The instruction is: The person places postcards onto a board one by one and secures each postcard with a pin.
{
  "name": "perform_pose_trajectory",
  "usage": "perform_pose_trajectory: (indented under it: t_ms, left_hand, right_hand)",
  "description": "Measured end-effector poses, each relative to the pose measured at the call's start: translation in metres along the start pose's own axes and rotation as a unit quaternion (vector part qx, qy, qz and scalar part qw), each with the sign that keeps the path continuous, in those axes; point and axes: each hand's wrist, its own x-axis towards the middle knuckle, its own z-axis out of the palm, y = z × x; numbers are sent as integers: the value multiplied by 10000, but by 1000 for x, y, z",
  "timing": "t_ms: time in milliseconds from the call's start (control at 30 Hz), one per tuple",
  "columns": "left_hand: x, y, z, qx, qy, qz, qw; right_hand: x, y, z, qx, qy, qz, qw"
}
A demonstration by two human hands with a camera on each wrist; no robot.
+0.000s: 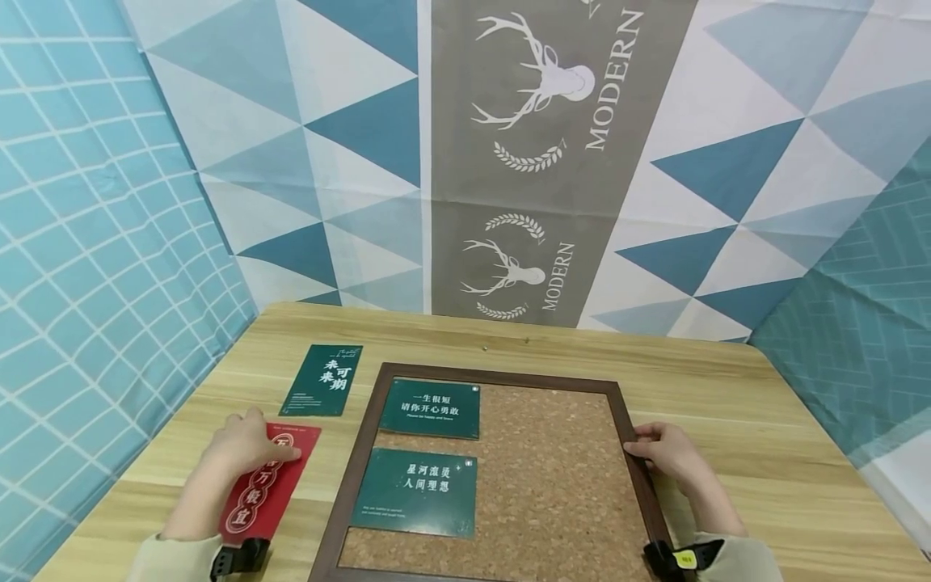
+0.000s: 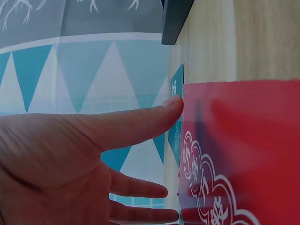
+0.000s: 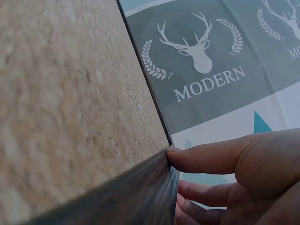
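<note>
My left hand reaches over a red card with white Chinese lettering, lying on the table left of the corkboard. In the left wrist view its thumb is stretched out to the edge of the card, and the fingers below are fairly straight. A corkboard with a dark brown frame lies in front of me. My right hand grips the frame's right side, thumb on top and fingers curled against the outer side. Two green cards with white lettering, an upper one and a lower one, lie on the cork's left half.
Another green card lies on the wood-grain table beyond the red card. Behind the table hangs a patterned cloth with triangles and deer heads. Both wrists carry black straps.
</note>
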Motion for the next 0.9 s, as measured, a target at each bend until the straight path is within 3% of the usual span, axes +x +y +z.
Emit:
perform_pose_trajectory:
  t_ms: [300, 900]
  left_hand:
    - [2, 3, 7, 441, 113, -94, 9989]
    - [5, -1, 11, 269, 263, 173, 9991]
  right_hand:
    - [-1, 1, 0, -22, 16, -50, 10000]
    - [-1, 1, 0, -92, -12, -30, 10000]
